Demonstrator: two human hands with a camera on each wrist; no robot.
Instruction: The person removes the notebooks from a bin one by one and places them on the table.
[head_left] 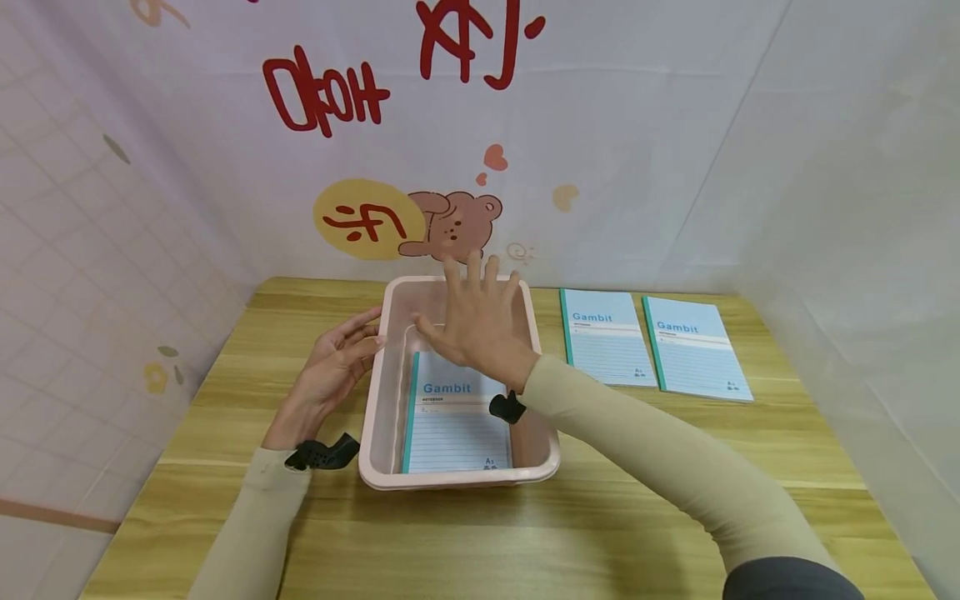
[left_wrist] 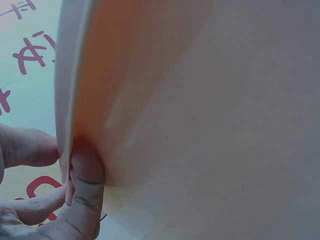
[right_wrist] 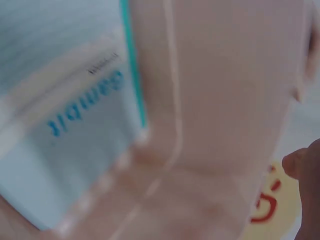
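Note:
A pale pink plastic bin (head_left: pixel 459 480) stands on the table with a light-blue Gambit notebook (head_left: pixel 450 429) lying flat inside it. My left hand (head_left: pixel 333 367) pinches the bin's left rim, with fingers on both sides of the wall (left_wrist: pixel 200 125) in the left wrist view. Over the bin's far right part, my right hand (head_left: pixel 480 325) is spread wide and holds nothing. Its forearm crosses the right rim and hides part of the notebook's right side. From the right wrist, the notebook (right_wrist: pixel 60 110) and its green spine show below, blurred, and the thumb (right_wrist: pixel 306 182) is at the edge.
Right of the bin, two more Gambit notebooks lie side by side on the wooden table (head_left: pixel 465 542), one nearer (head_left: pixel 606 337) and one farther right (head_left: pixel 697 346). A printed white curtain (head_left: pixel 637 150) closes off the back and sides.

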